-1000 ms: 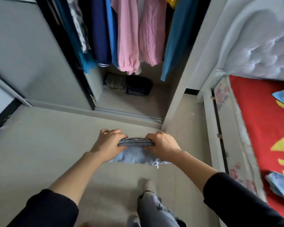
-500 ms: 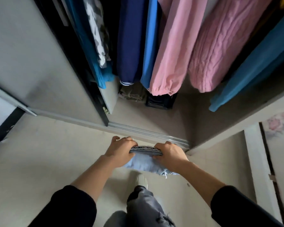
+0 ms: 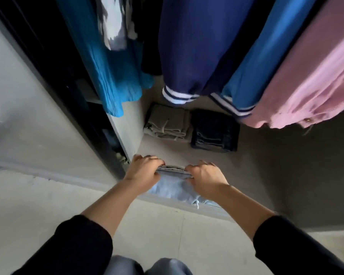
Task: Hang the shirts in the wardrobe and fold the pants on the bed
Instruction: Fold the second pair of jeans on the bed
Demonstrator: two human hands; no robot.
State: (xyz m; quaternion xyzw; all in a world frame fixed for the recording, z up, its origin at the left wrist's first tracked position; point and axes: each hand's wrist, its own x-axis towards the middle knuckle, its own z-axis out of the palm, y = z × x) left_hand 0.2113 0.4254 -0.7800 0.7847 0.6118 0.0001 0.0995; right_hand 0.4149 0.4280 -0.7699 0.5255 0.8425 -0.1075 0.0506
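Two sets of fingers [image 3: 148,160] are clenched over the folded light-blue jeans [image 3: 173,188], with the left hand [image 3: 145,171] and right hand [image 3: 205,180] gripping opposite ends. The jeans are at the front edge of the wardrobe floor [image 3: 236,171]; contact cannot be confirmed. Beyond, folded khaki pants [image 3: 167,124] and dark pants [image 3: 214,132] lie side by side beneath hanging shirts [image 3: 197,46].

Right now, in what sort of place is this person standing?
Probably a bedroom at home, right in front of an open wardrobe: a navy garment and a pink garment hang inside, and folded beige pants and folded dark pants lie on its floor.
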